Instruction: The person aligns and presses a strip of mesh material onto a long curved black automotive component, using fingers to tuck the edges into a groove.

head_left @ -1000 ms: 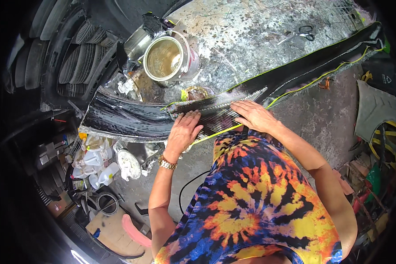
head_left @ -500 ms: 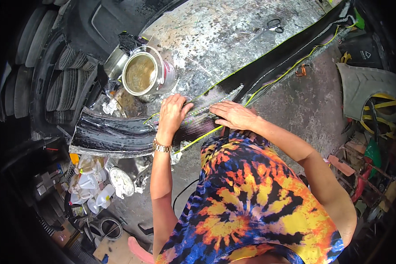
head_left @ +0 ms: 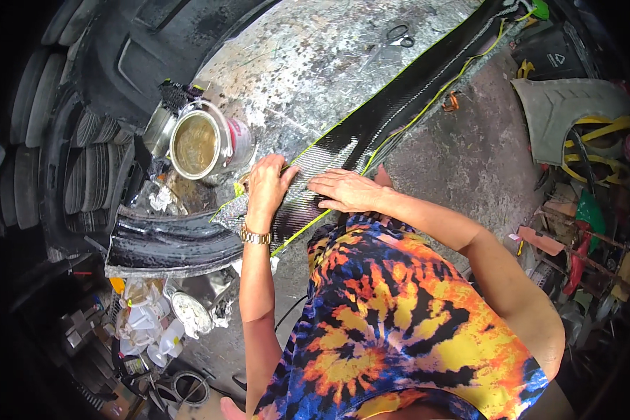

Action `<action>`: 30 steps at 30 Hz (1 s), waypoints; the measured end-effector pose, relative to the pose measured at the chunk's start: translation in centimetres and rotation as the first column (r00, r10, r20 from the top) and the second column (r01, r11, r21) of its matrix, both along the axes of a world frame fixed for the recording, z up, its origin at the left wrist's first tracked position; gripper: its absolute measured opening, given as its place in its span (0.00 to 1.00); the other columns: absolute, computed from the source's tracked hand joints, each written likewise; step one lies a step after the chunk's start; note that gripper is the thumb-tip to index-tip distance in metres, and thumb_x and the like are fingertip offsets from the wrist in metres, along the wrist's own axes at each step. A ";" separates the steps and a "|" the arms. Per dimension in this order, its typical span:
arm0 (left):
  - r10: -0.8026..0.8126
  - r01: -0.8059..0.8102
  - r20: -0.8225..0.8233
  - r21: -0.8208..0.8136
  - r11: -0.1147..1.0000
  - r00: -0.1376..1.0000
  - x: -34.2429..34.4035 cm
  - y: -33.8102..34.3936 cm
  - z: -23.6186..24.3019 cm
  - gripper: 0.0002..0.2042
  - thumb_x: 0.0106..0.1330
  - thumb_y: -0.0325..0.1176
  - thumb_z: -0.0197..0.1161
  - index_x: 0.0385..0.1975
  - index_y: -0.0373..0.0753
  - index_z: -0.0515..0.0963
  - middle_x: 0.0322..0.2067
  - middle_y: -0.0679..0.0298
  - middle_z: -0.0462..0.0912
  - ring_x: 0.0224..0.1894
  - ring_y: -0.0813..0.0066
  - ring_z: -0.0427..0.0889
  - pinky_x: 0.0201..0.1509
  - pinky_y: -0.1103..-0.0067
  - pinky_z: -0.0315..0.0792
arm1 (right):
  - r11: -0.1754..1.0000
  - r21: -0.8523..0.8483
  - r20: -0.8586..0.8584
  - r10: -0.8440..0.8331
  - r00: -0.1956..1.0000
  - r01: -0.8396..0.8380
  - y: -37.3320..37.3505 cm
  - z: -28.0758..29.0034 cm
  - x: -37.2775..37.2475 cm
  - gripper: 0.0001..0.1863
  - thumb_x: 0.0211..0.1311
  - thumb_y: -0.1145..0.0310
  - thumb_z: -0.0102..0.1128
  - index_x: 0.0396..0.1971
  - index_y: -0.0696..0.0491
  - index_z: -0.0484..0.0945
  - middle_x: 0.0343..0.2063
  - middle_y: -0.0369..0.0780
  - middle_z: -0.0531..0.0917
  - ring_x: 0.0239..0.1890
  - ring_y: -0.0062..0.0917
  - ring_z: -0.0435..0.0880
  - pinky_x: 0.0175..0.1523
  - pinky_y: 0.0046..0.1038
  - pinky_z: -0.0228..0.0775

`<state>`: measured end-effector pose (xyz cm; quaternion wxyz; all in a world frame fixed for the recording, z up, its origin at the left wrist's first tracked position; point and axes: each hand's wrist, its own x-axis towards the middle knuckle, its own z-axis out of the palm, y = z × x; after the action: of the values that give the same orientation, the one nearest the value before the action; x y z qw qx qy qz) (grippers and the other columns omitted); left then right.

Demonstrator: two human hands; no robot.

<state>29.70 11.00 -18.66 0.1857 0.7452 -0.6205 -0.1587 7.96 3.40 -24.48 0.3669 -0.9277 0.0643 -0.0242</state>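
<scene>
A long strip of black woven carbon-fibre cloth [head_left: 392, 112] with yellow-green edging runs from the far right down to the near left. Its near end lies over a curved, glossy black moulded part [head_left: 164, 241]. My left hand [head_left: 267, 187] rests on the cloth close to that end, fingers reaching over its far edge and thumb apart. Just to its right, my right hand [head_left: 344, 190] lies flat on the cloth with fingers stretched out. Neither hand grips anything visible. The cloth beneath my palms is hidden.
An open metal can [head_left: 229, 143] of brownish liquid stands beyond my left hand. Scissors [head_left: 399, 37] lie on the stained worktop [head_left: 308, 63]. Plastic containers [head_left: 143, 315] and a whitish-crusted tub [head_left: 189, 311] sit at lower left. Tyres [head_left: 31, 126] line the left; a grey panel [head_left: 556, 108] is at right.
The whole view has shifted, so the can, scissors and cloth appear farther left. My right hand has slid along the cloth closer to my left hand, which stays near the cloth's end.
</scene>
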 end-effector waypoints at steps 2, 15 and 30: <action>-0.006 0.006 0.023 -0.023 1.000 1.000 0.4 0.1 -0.6 0.15 0.62 0.37 0.69 0.24 0.33 0.74 0.26 0.53 0.77 0.33 0.48 0.78 0.38 0.61 0.70 | 1.000 0.024 0.004 0.010 1.000 -0.010 0.1 0.0 0.3 0.28 0.70 0.54 0.54 0.62 0.58 0.70 0.62 0.47 0.75 0.66 0.39 0.71 0.74 0.41 0.57; -0.089 0.092 0.224 -0.007 0.996 0.970 -1.0 -0.3 2.2 0.18 0.65 0.35 0.68 0.52 0.36 0.77 0.48 0.54 0.81 0.49 0.53 0.80 0.52 0.63 0.72 | 1.000 0.019 0.018 -0.021 1.000 0.020 1.4 -0.2 -0.5 0.29 0.70 0.58 0.54 0.66 0.57 0.66 0.65 0.48 0.72 0.70 0.35 0.68 0.76 0.40 0.51; -0.380 0.374 0.020 0.145 0.916 0.925 -11.7 -3.2 -4.7 0.28 0.69 0.34 0.54 0.70 0.34 0.62 0.70 0.55 0.64 0.64 0.56 0.67 0.67 0.64 0.59 | 0.679 -0.040 0.031 -0.733 0.680 0.733 -6.9 7.2 -12.8 0.18 0.70 0.64 0.55 0.54 0.57 0.77 0.47 0.45 0.81 0.52 0.39 0.77 0.61 0.39 0.67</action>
<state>17.98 7.77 -23.37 0.0846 0.6263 -0.7442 -0.2161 -4.82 -3.53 -17.27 0.3042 -0.8331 0.4271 -0.1761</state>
